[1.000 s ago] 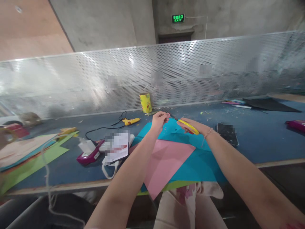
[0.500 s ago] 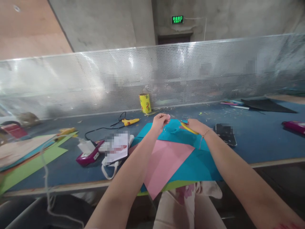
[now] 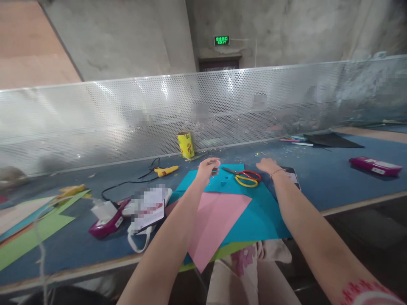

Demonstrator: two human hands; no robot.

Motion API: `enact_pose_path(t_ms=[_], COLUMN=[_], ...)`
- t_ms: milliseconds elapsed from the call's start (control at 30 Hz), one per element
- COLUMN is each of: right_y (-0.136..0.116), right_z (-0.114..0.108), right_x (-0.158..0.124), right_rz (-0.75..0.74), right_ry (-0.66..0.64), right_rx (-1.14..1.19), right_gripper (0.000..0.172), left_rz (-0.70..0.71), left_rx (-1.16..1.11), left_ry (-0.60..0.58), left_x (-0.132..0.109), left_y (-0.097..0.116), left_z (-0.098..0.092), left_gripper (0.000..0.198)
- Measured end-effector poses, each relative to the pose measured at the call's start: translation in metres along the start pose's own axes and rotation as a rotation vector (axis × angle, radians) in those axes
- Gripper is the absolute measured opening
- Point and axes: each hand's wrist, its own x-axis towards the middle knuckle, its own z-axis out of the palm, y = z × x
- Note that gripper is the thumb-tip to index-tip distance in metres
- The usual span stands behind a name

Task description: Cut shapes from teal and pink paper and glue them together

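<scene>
My left hand (image 3: 207,170) is raised over the blue paper, pinching a small pink paper piece (image 3: 218,163) between thumb and fingertips. Red-and-yellow-handled scissors (image 3: 246,177) lie on the blue paper (image 3: 260,216), blades pointing left. Just right of their handles, my right hand (image 3: 267,166) is low over the table, palm down, fingers loosely bent and apart from the scissors. Its fingertips are partly blurred, and nothing shows in them. A pink paper sheet (image 3: 219,220) lies across the blue one, with a corner over the table's front edge. Tiny blue scraps (image 3: 224,183) lie near the blades.
Left are a phone (image 3: 149,209), a purple power strip (image 3: 110,222), a yellow glue gun (image 3: 167,171) with its cord, and coloured paper (image 3: 38,237). A yellow can (image 3: 185,145) stands by the perforated screen (image 3: 127,123). Another phone (image 3: 291,176) lies beside my right wrist.
My right hand has let go of the scissors, which now lie on the blue paper, and has moved right. My left hand still pinches the pink piece. The camera view has shifted slightly.
</scene>
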Motion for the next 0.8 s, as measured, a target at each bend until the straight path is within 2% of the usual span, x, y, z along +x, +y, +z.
enact_pose_path(t_ms=[133, 233, 267, 333, 433, 567, 800], right_y=[-0.023, -0.047, -0.055, -0.066, -0.073, -0.073, -0.076], right_z=[0.003, 0.008, 0.011, 0.019, 0.029, 0.031, 0.03], right_x=[-0.011, -0.024, -0.028, -0.035, -0.039, -0.041, -0.046], right_rz=[-0.134, -0.35, -0.487, -0.575, -0.529, -0.517, -0.468], right_ry=[0.071, 0.046, -0.028, -0.201, -0.27, -0.29, -0.355], right_rx=[0.086, 0.258, 0.504, 0.874, 1.085, 1.116, 1.231], right_gripper=[0.029, 0.026, 0.027, 0.023, 0.015, 0.012, 0.01], left_rz=[0.036, 0.066, 0.065, 0.046, 0.019, 0.019, 0.057], left_rx=[0.068, 0.118, 0.118, 0.094, 0.033, -0.02, -0.091], left_ry=[0.001, 0.013, 0.018, 0.036, 0.034, -0.039, -0.059], left_x=[0.0, 0.002, 0.003, 0.003, 0.002, -0.001, -0.001], left_y=[-0.004, -0.009, -0.011, -0.014, -0.016, -0.015, -0.017], left_z=[0.004, 0.007, 0.008, 0.009, 0.011, 0.014, 0.015], left_gripper=[0.029, 0.026, 0.023, 0.021, 0.025, 0.024, 0.025])
